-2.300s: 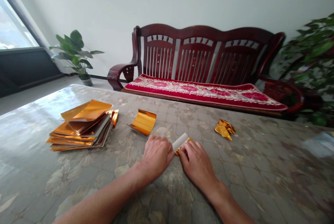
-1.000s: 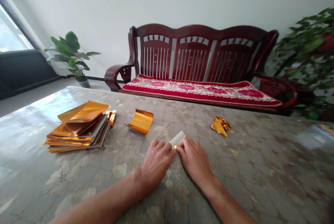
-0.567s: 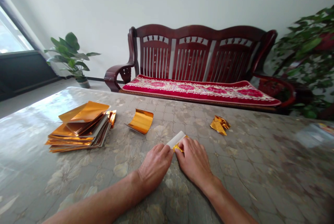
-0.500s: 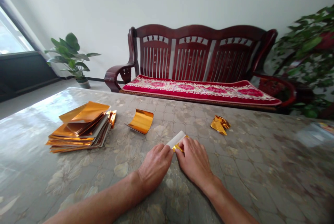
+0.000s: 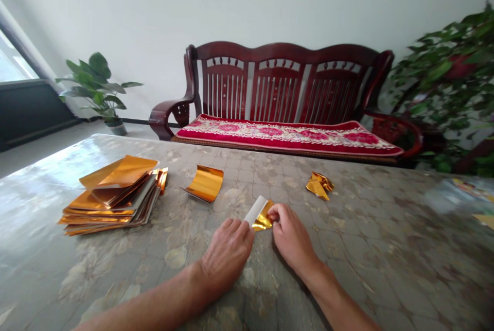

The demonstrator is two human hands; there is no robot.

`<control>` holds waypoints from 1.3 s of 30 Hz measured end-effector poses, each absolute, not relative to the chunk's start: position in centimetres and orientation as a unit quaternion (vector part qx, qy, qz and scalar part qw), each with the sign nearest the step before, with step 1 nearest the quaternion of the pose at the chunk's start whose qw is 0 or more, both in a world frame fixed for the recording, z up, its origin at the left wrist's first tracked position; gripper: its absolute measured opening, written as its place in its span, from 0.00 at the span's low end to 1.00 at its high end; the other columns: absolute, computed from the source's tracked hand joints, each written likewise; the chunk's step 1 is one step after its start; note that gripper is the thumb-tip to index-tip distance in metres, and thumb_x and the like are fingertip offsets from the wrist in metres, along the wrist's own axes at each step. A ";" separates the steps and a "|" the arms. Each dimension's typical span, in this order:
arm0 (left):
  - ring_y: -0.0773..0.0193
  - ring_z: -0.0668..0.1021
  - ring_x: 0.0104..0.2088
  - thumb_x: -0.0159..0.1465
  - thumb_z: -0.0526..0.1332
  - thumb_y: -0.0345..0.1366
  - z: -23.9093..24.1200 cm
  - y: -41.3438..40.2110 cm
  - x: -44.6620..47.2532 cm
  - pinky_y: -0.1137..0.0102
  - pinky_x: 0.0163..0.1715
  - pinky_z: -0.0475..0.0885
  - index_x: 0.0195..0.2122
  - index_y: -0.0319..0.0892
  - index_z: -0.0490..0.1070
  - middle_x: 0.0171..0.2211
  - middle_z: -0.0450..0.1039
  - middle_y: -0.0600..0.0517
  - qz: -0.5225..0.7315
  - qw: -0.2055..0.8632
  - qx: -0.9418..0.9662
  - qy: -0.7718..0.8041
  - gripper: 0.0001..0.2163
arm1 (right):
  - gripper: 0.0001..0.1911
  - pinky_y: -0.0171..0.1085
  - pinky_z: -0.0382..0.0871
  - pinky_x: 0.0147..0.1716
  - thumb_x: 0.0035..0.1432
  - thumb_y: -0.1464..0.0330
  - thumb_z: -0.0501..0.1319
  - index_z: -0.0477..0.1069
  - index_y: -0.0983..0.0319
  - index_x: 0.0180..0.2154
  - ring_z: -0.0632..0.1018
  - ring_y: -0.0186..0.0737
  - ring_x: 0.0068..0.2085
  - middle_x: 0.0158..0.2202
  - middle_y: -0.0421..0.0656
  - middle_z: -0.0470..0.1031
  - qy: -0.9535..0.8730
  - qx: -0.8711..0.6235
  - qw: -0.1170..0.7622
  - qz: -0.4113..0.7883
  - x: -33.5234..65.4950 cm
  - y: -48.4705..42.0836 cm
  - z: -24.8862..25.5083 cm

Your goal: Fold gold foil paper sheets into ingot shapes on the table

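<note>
A sheet of gold foil paper [image 5: 263, 218] lies on the table in front of me, with a pale strip of its other side folded along the left. My left hand [image 5: 231, 246] is closed at the strip's lower left end, its fingertips hidden behind the knuckles. At the sheet's right edge, my right hand [image 5: 290, 233] has thumb and forefinger pinched on the foil. A curved sheet of gold paper [image 5: 206, 183] rests farther back to the left. Beyond my right hand sits a folded, crumpled gold foil piece [image 5: 320, 185].
A stack of gold foil sheets [image 5: 111, 197] stands on the left of the patterned table [image 5: 154, 264]. Clear plastic packaging [image 5: 451, 194] lies at the right. Behind the table is a wooden bench [image 5: 278, 84] with a red floral cover; potted plants flank it.
My right hand has shifted right along the sheet, so more gold surface shows between my hands. My left hand stays at the strip's lower end. The view has turned slightly.
</note>
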State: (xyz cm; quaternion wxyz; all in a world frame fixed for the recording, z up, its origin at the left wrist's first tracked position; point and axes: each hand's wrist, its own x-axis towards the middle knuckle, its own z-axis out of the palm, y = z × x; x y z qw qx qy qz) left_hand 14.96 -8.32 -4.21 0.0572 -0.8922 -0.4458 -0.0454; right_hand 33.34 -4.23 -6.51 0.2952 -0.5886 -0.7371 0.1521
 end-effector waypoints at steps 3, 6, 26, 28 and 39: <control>0.56 0.72 0.37 0.67 0.57 0.29 -4.2 -8.3 15.1 0.60 0.39 0.70 0.38 0.40 0.70 0.36 0.70 0.49 -0.066 0.061 -0.894 -0.439 0.04 | 0.12 0.39 0.66 0.46 0.56 0.76 0.50 0.66 0.60 0.40 0.74 0.42 0.45 0.41 0.45 0.73 -0.708 -0.606 0.324 0.162 33.7 -4.1 -6.7; 0.54 0.71 0.47 0.67 0.57 0.28 -4.3 -7.2 14.9 0.60 0.47 0.70 0.36 0.39 0.70 0.41 0.70 0.47 -0.121 0.066 -0.905 -0.402 0.04 | 0.11 0.42 0.66 0.49 0.61 0.72 0.50 0.68 0.62 0.43 0.73 0.45 0.48 0.43 0.48 0.72 -0.711 -0.621 0.303 0.129 33.9 -4.0 -6.4; 0.54 0.73 0.44 0.67 0.60 0.37 -5.0 -6.1 15.1 0.61 0.41 0.72 0.51 0.47 0.67 0.47 0.71 0.51 -0.091 0.043 -0.888 -0.448 0.11 | 0.07 0.40 0.64 0.43 0.60 0.66 0.62 0.74 0.56 0.41 0.74 0.46 0.44 0.40 0.42 0.75 -0.748 -0.620 0.223 0.074 33.5 -4.0 -5.8; 0.54 0.73 0.45 0.67 0.61 0.37 -5.3 -6.0 15.1 0.60 0.43 0.72 0.51 0.47 0.67 0.49 0.71 0.51 -0.088 0.038 -0.891 -0.444 0.12 | 0.05 0.39 0.64 0.43 0.60 0.67 0.61 0.75 0.55 0.39 0.74 0.44 0.44 0.39 0.41 0.75 -0.754 -0.609 0.232 0.088 33.4 -4.1 -5.7; 0.55 0.73 0.47 0.65 0.63 0.39 -4.3 -6.1 15.7 0.61 0.45 0.73 0.49 0.46 0.68 0.51 0.70 0.50 -0.064 -0.004 -0.898 -0.435 0.12 | 0.10 0.33 0.63 0.36 0.56 0.72 0.57 0.77 0.57 0.30 0.76 0.37 0.38 0.34 0.39 0.76 -0.777 -0.562 0.198 0.203 34.6 -3.2 -4.4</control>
